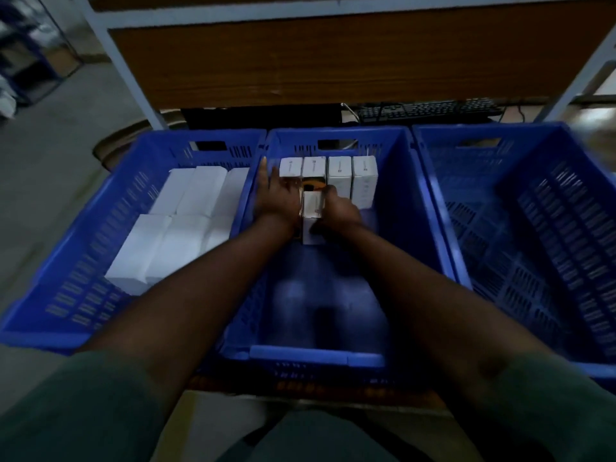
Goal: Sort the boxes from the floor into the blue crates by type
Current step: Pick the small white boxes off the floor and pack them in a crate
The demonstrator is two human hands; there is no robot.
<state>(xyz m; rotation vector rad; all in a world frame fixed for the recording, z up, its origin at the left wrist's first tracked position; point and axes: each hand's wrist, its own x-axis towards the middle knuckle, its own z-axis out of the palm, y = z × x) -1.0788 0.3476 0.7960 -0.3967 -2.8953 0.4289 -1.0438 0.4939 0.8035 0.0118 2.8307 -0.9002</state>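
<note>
Both hands reach into the middle blue crate (336, 356). The left hand (278, 198) lies with fingers spread straight, flat against the side of a white box (311, 215); the right hand (340, 211) has its grip curled round that box's other side. The box stands just in front of a row of 4 white boxes (328, 171) at the crate's far wall. The left crate (66, 288) holds plain white boxes (186, 221) in 2 rows. The right crate (520, 228) shows only its slotted floor. A keyboard (430, 110) lies behind the crates, under the desk (300, 58).
</note>
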